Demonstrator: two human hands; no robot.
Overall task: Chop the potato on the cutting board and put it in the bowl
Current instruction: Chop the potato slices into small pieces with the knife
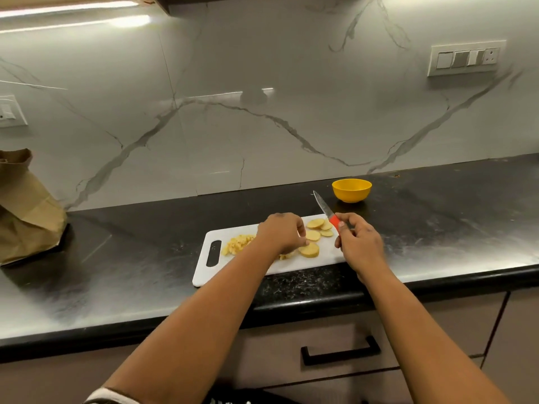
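Pale yellow round potato slices [313, 236] lie flat on the white plastic cutting board [233, 269], right half; a heap of small diced potato bits [237, 244] sits toward the board's handle slot. We see the left hand [281, 233] with fingertips pinching one slice, probably lining it up for dicing. The right hand [360, 243], at the board's right edge, is wrapped round the orange-handled steel knife [328, 212], blade raised off the board. The glossy yellow round bowl [351, 190] waits behind the board on the dark speckled stone surface [145, 258]. A crumpled brown paper bag [26, 208] stands far left of the board.
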